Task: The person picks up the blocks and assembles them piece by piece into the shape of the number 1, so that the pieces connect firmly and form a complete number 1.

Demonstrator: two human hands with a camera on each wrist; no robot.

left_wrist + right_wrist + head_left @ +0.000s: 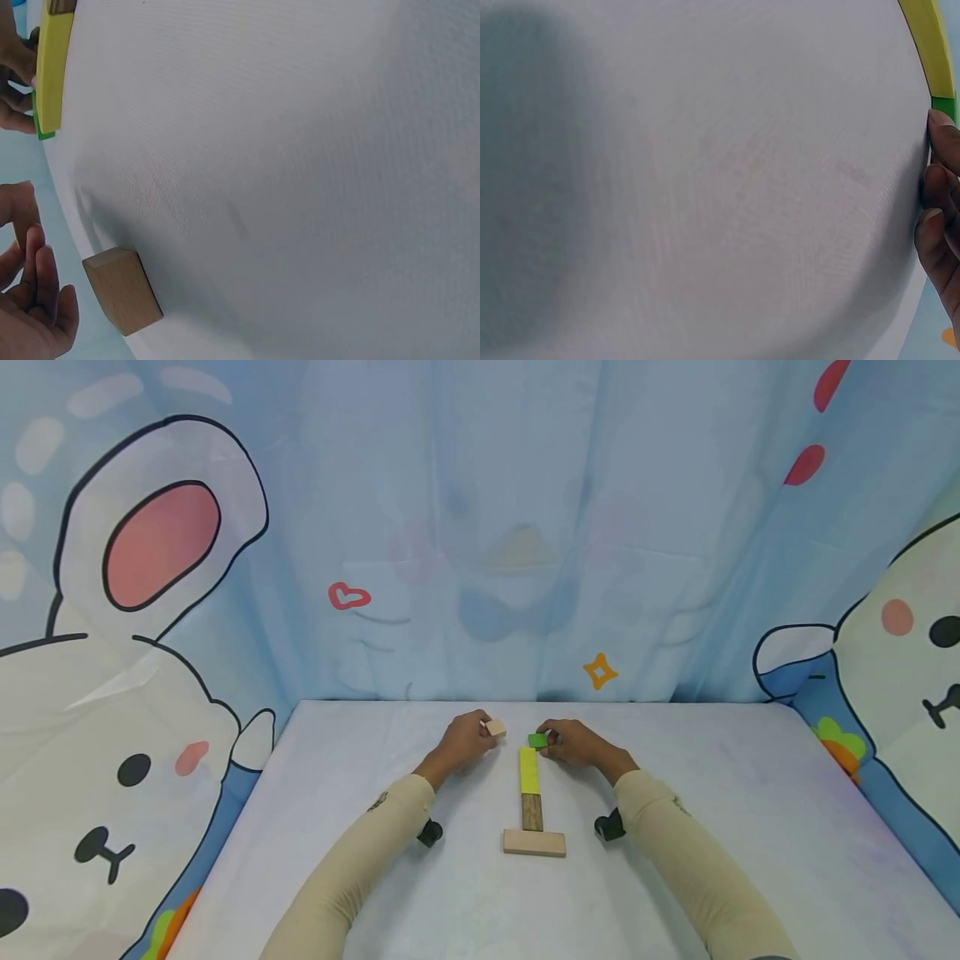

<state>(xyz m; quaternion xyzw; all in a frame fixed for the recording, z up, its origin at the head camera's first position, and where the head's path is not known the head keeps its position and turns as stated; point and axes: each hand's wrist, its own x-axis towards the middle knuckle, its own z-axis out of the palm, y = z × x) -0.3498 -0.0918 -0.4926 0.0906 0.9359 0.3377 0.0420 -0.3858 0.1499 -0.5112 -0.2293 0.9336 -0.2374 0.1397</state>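
Observation:
In the head view, my left hand pinches a pale wooden block at its fingertips, above the white table. My right hand holds a small green block at the far end of a yellow block. A dark brown wooden block continues the row toward me, ending at a pale crosswise plank. The left wrist view shows another plain wooden block resting on the table beside the left hand. In the right wrist view, a fingertip lies right at the green block.
The white tabletop ends at a light blue curtain printed with cartoon animals. A small black wrist camera hangs under each sleeve, the left wrist camera and the right wrist camera, either side of the row.

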